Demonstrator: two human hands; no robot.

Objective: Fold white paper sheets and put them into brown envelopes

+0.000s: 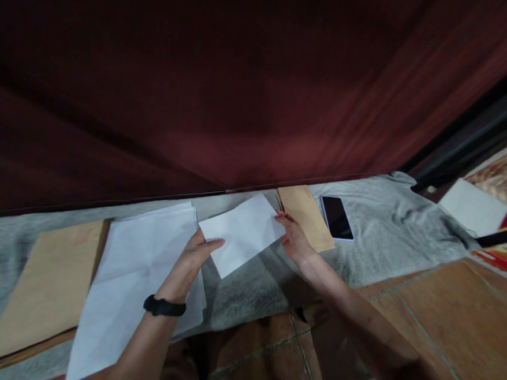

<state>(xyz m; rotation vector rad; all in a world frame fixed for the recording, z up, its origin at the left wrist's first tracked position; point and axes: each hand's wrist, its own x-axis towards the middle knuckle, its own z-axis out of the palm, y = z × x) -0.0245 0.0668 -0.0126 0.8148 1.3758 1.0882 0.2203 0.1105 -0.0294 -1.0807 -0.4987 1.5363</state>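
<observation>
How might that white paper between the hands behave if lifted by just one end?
The white paper would probably droop somewhat, since its upper edge bends slightly. It seems light: the fingers pinch it only near its ends.

I count two hands, left hand (195,254) and right hand (295,238), on one white paper (243,232); left of that paper, one large white-sheet pile (141,261), one large brown pile (49,279) and one wristband (164,307); right of it, one small brown stack (305,216) and one phone (337,217).
</observation>
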